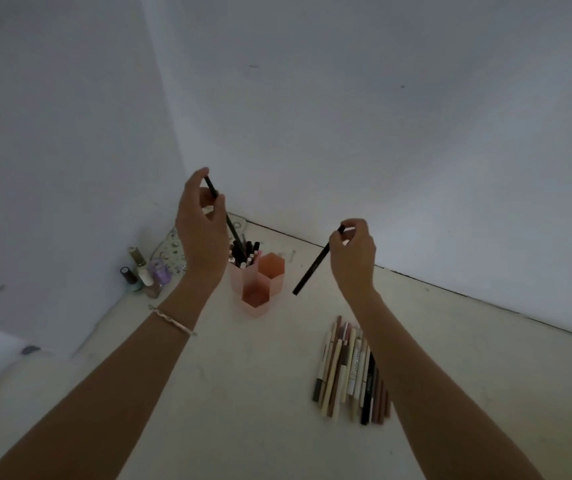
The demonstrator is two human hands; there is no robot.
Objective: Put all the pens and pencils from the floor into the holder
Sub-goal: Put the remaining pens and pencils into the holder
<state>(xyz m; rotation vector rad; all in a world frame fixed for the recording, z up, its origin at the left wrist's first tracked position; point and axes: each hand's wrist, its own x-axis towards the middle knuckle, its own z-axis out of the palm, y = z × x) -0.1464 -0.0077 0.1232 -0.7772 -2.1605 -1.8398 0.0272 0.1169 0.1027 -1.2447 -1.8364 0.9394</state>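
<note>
A pink holder (270, 271) made of three hexagonal cups stands on the pale floor near the wall corner. Its back-left cup is full of several pens, while the other two cups look empty. My left hand (201, 230) pinches a black pencil (230, 225) by its top, the tip reaching down among the pens in that cup. To the right of the holder, my right hand (352, 254) holds a second black pencil (312, 268) by its upper end, slanting down-left in the air. Several pens and pencils (350, 370) lie in a row on the floor at front right.
Several nail polish bottles (144, 273) stand in the corner at the left, next to a clear patterned dish (170, 249). White walls close off the back and left. Bare pale floor lies between the holder and the row of pens.
</note>
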